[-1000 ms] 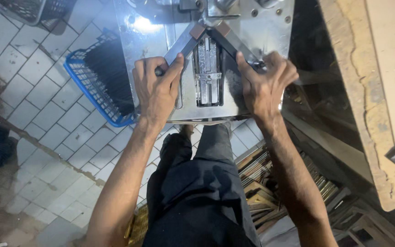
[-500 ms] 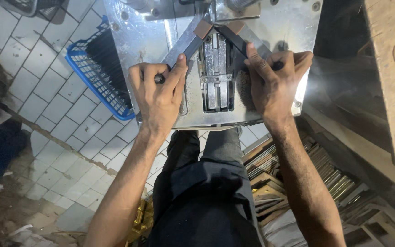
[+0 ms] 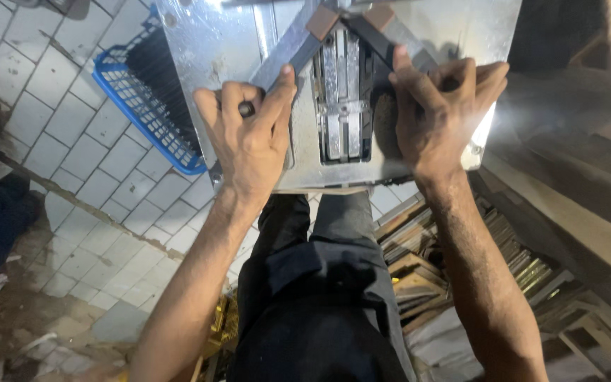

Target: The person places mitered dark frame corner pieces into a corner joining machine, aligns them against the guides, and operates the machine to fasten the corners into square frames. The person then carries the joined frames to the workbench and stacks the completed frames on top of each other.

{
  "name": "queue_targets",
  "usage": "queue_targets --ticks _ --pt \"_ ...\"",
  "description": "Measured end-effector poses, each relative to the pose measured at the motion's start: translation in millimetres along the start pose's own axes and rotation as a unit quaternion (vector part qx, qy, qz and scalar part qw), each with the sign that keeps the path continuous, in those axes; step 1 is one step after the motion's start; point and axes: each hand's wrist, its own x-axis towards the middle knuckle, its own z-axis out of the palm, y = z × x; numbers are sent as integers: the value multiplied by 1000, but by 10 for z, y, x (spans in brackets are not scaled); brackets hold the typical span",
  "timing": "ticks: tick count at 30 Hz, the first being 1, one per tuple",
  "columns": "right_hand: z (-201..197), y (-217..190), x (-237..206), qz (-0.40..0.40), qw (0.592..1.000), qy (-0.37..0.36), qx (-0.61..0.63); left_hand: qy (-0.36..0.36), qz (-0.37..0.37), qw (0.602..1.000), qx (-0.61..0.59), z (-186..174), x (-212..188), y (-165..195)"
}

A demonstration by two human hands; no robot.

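Two angled metal bars (image 3: 288, 53) were pressed onto the steel surface (image 3: 206, 49): one gripped by the left hand (image 3: 249, 138), the other (image 3: 397, 35) by the right hand (image 3: 436, 117).

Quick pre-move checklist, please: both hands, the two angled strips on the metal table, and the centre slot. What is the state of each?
1. Left hand pressing the left strip flat: ok.
2. Right hand on the right strip: ok.
3. Strip ends meeting at the top of the slot: cannot tell, cut off by the frame edge.
4. Fingers off the centre slot: ok.
5. Blue basket apart from both hands: ok.
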Motion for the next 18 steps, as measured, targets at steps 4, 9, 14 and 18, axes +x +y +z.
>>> queue_targets --ticks 4,9,14,18 --pt "-54 -69 21 32 999 -8 23 26 -7 1000 -12 1 -4 36" --pt "-240 -209 113 21 1000 16 8 41 12 999 -24 -78 81 82" --pt "-342 -250 225 22 994 41 99 38 8 999 -33 -152 144 127" --pt "-332 -226 269 5 998 18 53 38 -8 999 -24 -142 143 147"
